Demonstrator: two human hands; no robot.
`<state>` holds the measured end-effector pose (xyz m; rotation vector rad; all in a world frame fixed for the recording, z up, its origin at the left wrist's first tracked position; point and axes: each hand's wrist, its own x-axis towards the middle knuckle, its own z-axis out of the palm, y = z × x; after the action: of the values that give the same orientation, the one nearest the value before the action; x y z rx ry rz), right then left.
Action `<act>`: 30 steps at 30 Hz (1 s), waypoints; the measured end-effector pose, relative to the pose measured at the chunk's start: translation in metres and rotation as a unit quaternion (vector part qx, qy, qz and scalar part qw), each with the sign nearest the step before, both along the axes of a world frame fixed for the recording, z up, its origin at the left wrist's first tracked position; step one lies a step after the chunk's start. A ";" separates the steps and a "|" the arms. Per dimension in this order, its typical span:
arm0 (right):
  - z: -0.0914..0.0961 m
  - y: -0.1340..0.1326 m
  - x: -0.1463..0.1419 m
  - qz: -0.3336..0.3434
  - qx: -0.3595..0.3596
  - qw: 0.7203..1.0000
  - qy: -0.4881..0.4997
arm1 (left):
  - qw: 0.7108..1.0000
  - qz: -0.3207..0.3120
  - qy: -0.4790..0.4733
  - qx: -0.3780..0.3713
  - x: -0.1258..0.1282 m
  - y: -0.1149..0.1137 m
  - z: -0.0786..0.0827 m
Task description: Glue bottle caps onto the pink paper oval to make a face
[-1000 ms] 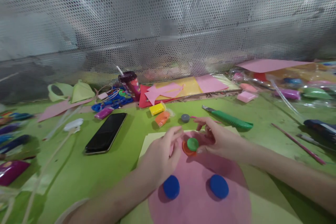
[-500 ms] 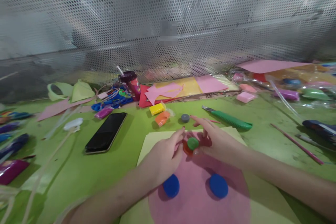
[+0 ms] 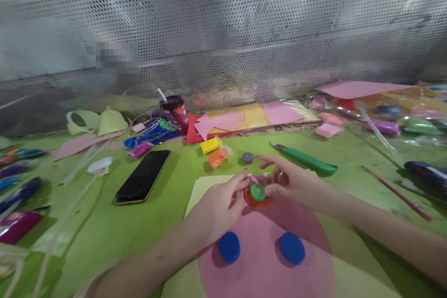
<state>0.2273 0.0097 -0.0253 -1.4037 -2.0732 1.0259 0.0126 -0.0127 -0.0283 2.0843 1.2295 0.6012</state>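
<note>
A round green disc [image 3: 257, 192] lies on an orange-red disc [image 3: 253, 203] near the top of a pink paper circle [image 3: 268, 265]. My left hand [image 3: 223, 202] has its curled fingertips at the left edge of the orange-red disc, partly hiding it. From the right, my right hand [image 3: 291, 179] touches the green disc's edge with the thumb; its index finger stretches out beyond. Lower on the circle sit two blue discs, a left one [image 3: 229, 247] and a right one [image 3: 292, 248]. Under the circle is a pale yellow sheet [image 3: 356, 260].
A green utility knife [image 3: 307, 158] and a grey disc [image 3: 247, 158] lie beyond my hands. Yellow [image 3: 211, 145] and orange [image 3: 217, 159] wrapped pieces are nearby. A phone [image 3: 143, 177] lies left, a lidded cup [image 3: 174, 114] behind, and a thin pink stick [image 3: 396, 193] right.
My right hand has shifted slightly right, its thumb now at the green disc's edge. More of the orange-red disc shows. The rest of the view has shifted only a little.
</note>
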 end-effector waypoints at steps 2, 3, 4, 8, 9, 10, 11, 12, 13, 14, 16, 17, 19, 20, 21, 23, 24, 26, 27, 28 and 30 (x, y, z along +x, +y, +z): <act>-0.001 0.004 0.004 0.010 -0.005 1.000 -0.009 | 1.000 -0.014 0.000 0.009 -0.001 0.000 0.002; -0.004 0.006 0.005 0.014 0.004 1.000 -0.016 | 1.000 -0.021 0.003 0.011 -0.001 0.000 0.003; -0.007 0.007 0.006 0.016 0.021 0.999 -0.025 | 1.000 -0.027 0.008 0.011 -0.001 -0.001 0.003; -0.017 0.009 0.007 0.023 0.072 0.996 -0.056 | 0.998 -0.036 0.046 0.004 -0.001 0.000 0.004; -0.018 0.009 0.006 0.026 0.075 0.995 -0.058 | 0.998 -0.038 0.051 0.003 -0.001 0.000 0.004; -0.017 0.009 0.006 0.028 0.072 0.995 -0.059 | 0.998 -0.036 0.053 0.004 -0.002 0.000 0.003; -0.015 0.008 0.005 0.028 0.064 0.996 -0.061 | 0.998 -0.030 0.054 0.009 -0.002 0.000 0.003; -0.012 0.008 0.004 0.026 0.055 0.996 -0.064 | 0.998 -0.020 0.055 0.014 -0.003 0.000 0.002; -0.010 0.007 0.004 0.024 0.048 0.996 -0.065 | 0.998 -0.011 0.056 0.018 -0.003 0.000 0.002; -0.007 0.005 0.003 0.023 0.047 0.996 -0.067 | 0.998 -0.004 0.059 0.021 -0.003 0.000 0.001; -0.005 0.002 0.000 0.022 0.066 0.995 -0.072 | 0.998 -0.003 0.067 0.021 -0.004 0.001 0.001; -0.004 0.001 -0.001 0.024 0.082 0.993 -0.076 | 0.997 -0.007 0.071 0.019 -0.004 0.001 0.001; -0.005 -0.001 -0.003 0.031 0.105 0.990 -0.084 | 0.997 -0.013 0.079 0.020 -0.004 0.001 0.001; -0.005 -0.002 -0.003 0.033 0.109 0.990 -0.087 | 0.996 -0.013 0.082 0.021 -0.003 0.001 0.001; -0.006 -0.002 -0.004 0.035 0.109 0.989 -0.088 | 0.996 -0.011 0.084 0.021 -0.003 0.001 0.002; -0.007 -0.002 -0.003 0.035 0.101 0.991 -0.081 | 0.996 -0.010 0.086 0.020 -0.003 0.001 0.002; -0.007 -0.001 -0.003 0.034 0.097 0.992 -0.074 | 0.996 -0.010 0.086 0.019 -0.002 0.001 0.002; -0.007 -0.001 -0.002 0.032 0.091 0.993 -0.067 | 0.996 -0.014 0.086 0.016 -0.002 0.001 0.003; -0.007 0.000 -0.002 0.031 0.088 0.993 -0.067 | 0.996 -0.016 0.085 0.015 -0.002 0.001 0.003; -0.007 0.000 -0.001 0.032 0.085 0.993 -0.071 | 0.996 -0.017 0.084 0.011 -0.002 0.001 0.003; -0.008 0.002 0.000 0.031 0.074 0.993 -0.081 | 0.997 -0.009 0.074 0.005 -0.002 0.000 0.002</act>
<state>0.2274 0.0115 -0.0336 -1.3963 -2.2709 0.7842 0.0104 -0.0123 -0.0259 2.1785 1.2892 0.4518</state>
